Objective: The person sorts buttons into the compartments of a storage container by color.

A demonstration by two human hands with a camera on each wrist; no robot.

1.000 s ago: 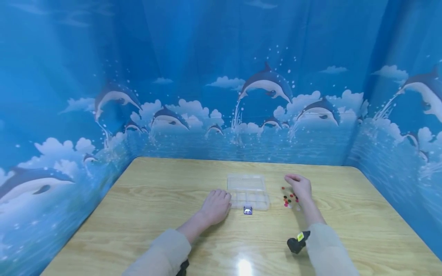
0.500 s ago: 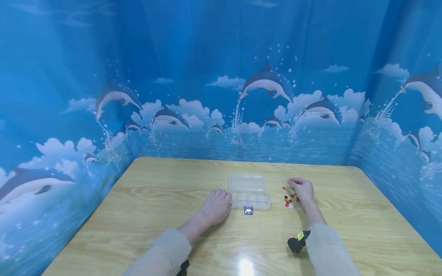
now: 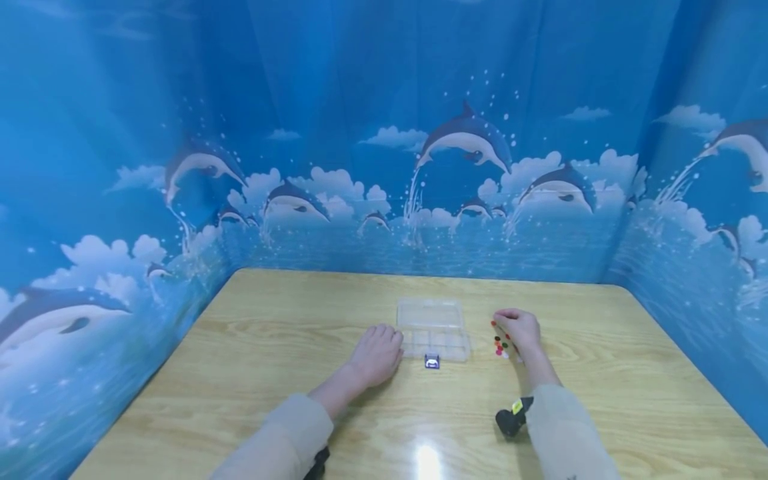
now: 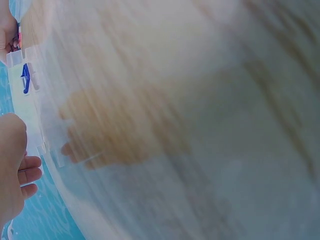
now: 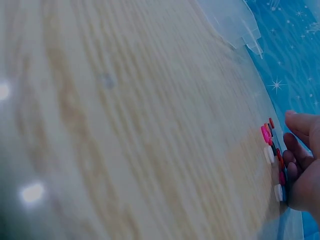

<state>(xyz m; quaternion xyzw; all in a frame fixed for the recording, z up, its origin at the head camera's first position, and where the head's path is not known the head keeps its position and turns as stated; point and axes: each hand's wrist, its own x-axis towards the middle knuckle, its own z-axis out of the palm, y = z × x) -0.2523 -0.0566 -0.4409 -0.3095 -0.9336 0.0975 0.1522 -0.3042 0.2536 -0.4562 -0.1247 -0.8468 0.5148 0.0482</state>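
Observation:
A clear plastic compartment box [image 3: 449,347] stands on the table with its lid [image 3: 429,313] folded back. My left hand [image 3: 375,357] rests at the box's left edge, its fingers loosely bent in the left wrist view. Several small, round, button-like discs [image 3: 499,352] in red, orange, pink, dark and white lie to the right of the box. My right hand [image 3: 521,330] is over them, thumb and forefinger close together near a red disc [image 3: 494,323]. The right wrist view shows the discs [image 5: 265,134] beside my bent fingers; I cannot tell whether the fingertips hold one.
A small blue-and-white piece [image 3: 432,361] sits at the box's front edge. The wood-grain table [image 3: 288,320] reaches back to a blue dolphin-print curtain [image 3: 336,133]. A black wrist camera [image 3: 511,421] sits under my right sleeve.
My right hand shifts slightly right, then back left, bringing its fingertips close to the red disc. My left hand and the box stay in place.

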